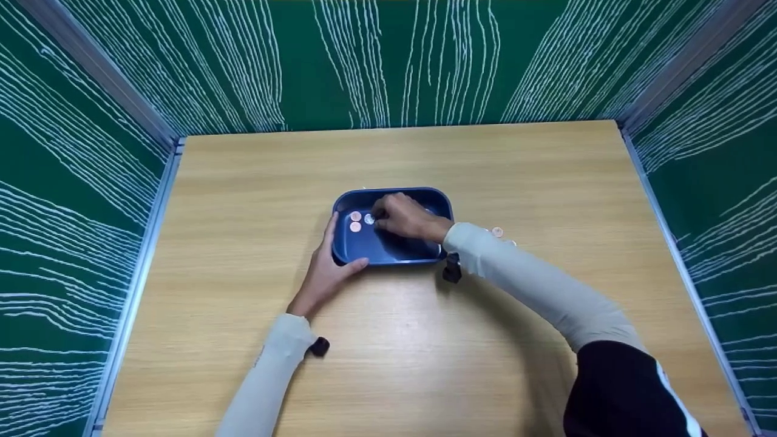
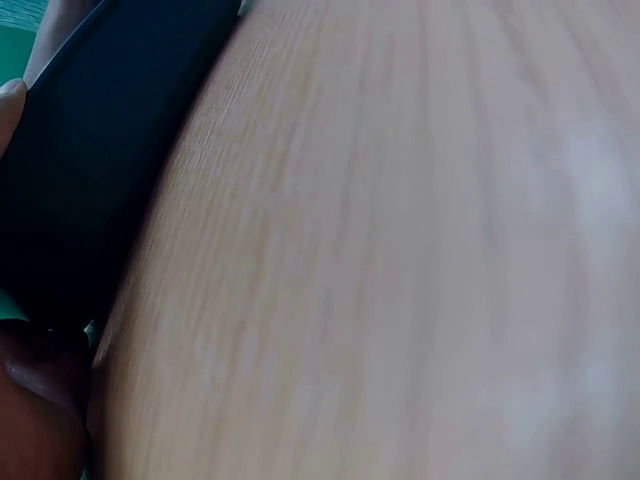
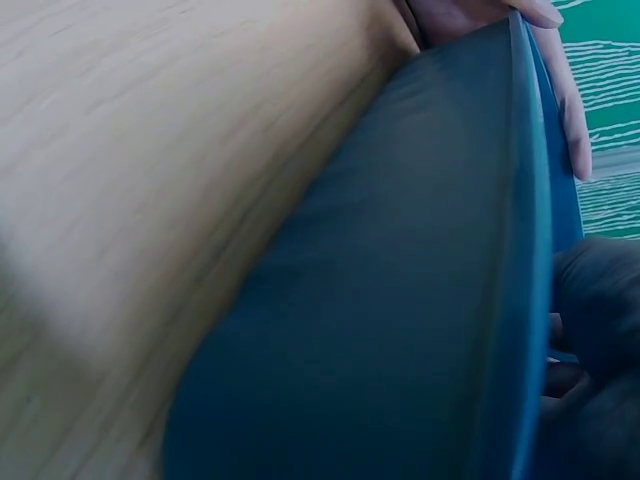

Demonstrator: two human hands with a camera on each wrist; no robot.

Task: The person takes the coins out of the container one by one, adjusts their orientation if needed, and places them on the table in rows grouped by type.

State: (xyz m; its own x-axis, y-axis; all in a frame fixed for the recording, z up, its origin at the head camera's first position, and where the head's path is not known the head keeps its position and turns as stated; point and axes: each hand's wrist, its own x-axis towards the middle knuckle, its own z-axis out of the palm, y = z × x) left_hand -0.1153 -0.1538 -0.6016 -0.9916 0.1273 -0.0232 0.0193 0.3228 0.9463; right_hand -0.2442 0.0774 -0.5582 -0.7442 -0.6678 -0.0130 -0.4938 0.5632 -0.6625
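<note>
A dark blue rectangular tray [image 1: 394, 263] stands on the table. My left hand [image 1: 323, 270] grips its near left corner, the thumb over the front rim and the fingers along the left wall. My right hand [image 1: 403, 216] reaches inside over the right wall with fingers curled. Its thumb and index finger pinch at the edge of a silver coin [image 1: 369, 219] on the tray floor. Two copper coins, an upper copper coin [image 1: 356, 216] and a lower copper coin [image 1: 356, 227], lie left of it. The right wrist view shows the tray's outer wall [image 3: 380, 260], with the curled fingers partly hidden behind its rim.
On the wooden table [image 1: 243, 200], a coin [image 1: 498, 232] lies right of the tray, with another coin edge [image 1: 513, 243] by the right sleeve [image 1: 534, 279]. Green panels with white lines [image 1: 394, 67] enclose the back and sides.
</note>
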